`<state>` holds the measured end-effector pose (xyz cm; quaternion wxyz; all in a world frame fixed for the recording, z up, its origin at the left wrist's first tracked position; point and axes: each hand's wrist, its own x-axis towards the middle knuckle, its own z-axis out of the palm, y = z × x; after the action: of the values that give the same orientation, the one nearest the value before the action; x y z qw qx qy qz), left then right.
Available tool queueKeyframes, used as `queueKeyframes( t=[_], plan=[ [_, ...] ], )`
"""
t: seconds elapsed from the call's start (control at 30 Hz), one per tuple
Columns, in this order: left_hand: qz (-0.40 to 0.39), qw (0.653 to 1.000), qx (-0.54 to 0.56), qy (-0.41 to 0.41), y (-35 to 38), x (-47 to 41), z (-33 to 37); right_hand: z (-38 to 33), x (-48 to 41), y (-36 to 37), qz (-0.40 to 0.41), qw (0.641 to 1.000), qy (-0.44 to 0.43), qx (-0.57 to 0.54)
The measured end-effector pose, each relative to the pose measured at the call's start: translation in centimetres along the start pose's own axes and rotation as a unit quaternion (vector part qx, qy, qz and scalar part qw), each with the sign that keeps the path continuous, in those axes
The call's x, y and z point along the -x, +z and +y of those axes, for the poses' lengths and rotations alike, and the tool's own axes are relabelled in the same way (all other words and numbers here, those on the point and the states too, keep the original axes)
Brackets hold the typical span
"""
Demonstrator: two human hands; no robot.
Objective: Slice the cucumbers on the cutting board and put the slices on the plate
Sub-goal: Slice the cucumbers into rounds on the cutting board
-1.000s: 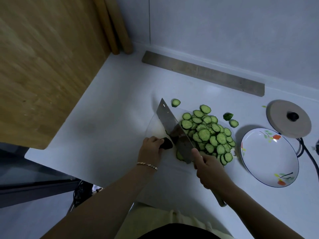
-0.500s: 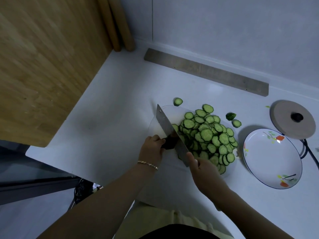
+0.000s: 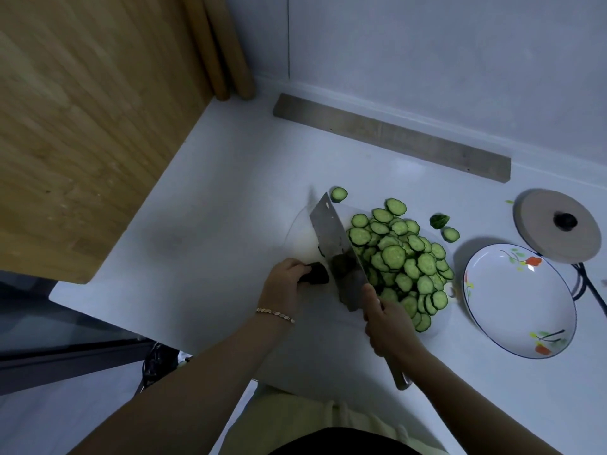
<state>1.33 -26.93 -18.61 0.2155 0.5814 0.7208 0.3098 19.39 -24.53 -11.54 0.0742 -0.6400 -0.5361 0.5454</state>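
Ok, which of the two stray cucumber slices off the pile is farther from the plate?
The lone slice just past the cleaver tip. The other stray slice lies right of the pile, beside a dark end piece, much nearer the plate.

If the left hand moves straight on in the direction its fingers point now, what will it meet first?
Probably the cleaver blade. The left hand grips the cucumber stub and points right, where the blade held by the right hand stands just beyond the stub. Blade height is unclear.

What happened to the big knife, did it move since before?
Yes. The knife has shifted right, so its tip is now closer to the lone slice.
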Motion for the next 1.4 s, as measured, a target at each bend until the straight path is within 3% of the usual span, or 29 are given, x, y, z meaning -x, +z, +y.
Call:
queueKeyframes(
  t=[0.27, 0.7, 0.83, 1.03, 1.4],
  plan=[
    [0.028, 1.0, -0.004, 0.01, 0.3, -0.3, 0.2, -0.8, 1.1, -1.4, 0.009, 0.998, -0.06, 0.035],
    [0.023, 0.998, -0.036, 0.041, 0.0, -0.6, 0.5, -0.8, 0.3, 0.2, -0.011, 0.993, -0.043, 0.109],
    [0.009, 1.0, 0.023, -0.005, -0.2, -0.5, 0.5, -0.3, -0.2, 1.7, -0.002, 0.989, -0.048, 0.137],
    [0.035, 0.998, 0.01, 0.041, 0.2, -1.2, 0.3, 0.1, -0.4, 1.0, -0.006, 1.0, 0.003, 0.006],
    [0.021, 1.0, 0.004, 0.024, 0.3, -0.9, 0.6, -0.7, 0.9, -1.0, 0.002, 0.998, -0.054, 0.042]
  ],
)
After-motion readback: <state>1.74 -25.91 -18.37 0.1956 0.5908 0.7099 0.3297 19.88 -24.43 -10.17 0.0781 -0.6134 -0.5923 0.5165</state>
